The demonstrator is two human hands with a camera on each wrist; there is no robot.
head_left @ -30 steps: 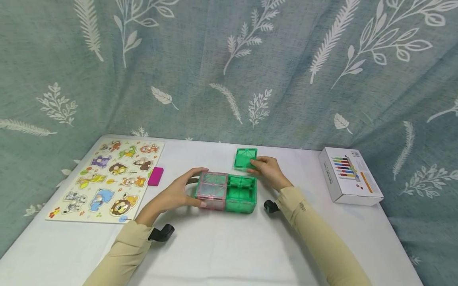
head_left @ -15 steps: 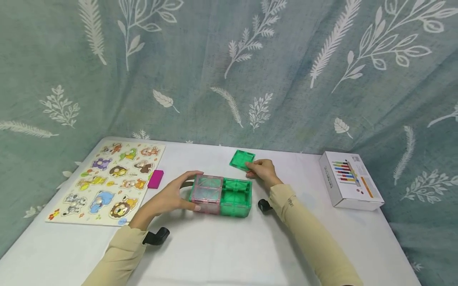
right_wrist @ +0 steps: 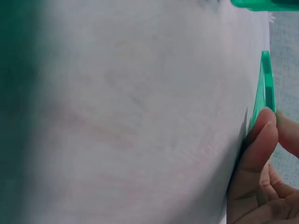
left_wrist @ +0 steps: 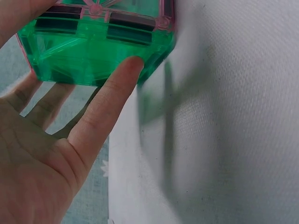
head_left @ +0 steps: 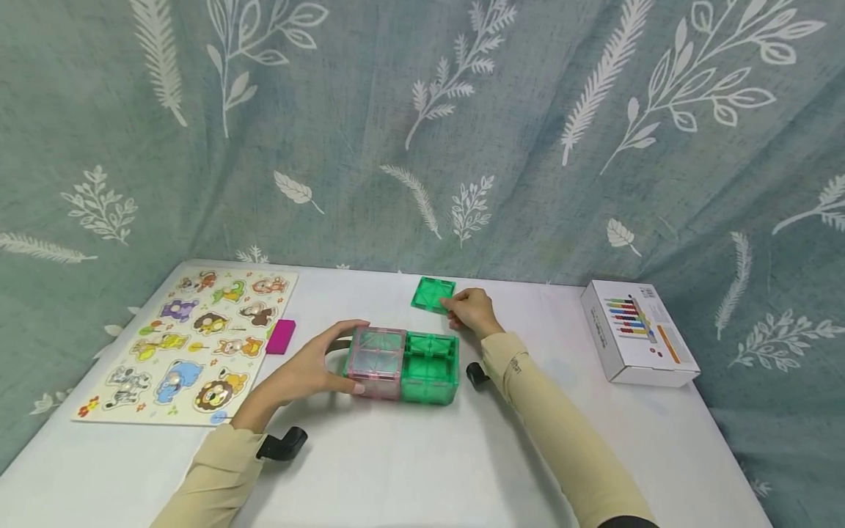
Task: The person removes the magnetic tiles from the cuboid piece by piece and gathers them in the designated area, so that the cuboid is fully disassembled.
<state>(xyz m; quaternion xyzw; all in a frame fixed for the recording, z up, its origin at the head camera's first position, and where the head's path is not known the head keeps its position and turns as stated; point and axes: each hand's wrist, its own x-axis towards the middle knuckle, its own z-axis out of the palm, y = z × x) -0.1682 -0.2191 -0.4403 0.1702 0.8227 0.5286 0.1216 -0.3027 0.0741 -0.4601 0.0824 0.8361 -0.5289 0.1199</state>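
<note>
A two-cube box of see-through magnetic tiles [head_left: 376,363] stands mid-table; its left cube has a pink-framed top and front, while the right cube is green and open on top. My left hand [head_left: 306,370] grips the left end, thumb at the near side and fingers at the far side. The left wrist view shows a green end panel [left_wrist: 79,58] beside that hand [left_wrist: 51,149]. Behind the box, my right hand [head_left: 472,312] pinches the corner of a single green square magnetic tile [head_left: 432,293]. In the right wrist view this tile [right_wrist: 267,79] appears edge-on between thumb and finger.
An animal peg puzzle board [head_left: 191,345] lies on the left, with a small magenta block [head_left: 281,336] at its right edge. A white printed box [head_left: 640,334] sits at the right. A patterned curtain [head_left: 370,132] hangs behind the white table [head_left: 409,469].
The pinched green tile has turned and tipped flatter, shifting left with my right hand. The tile box has moved slightly left under my left hand. The head view has shifted a little.
</note>
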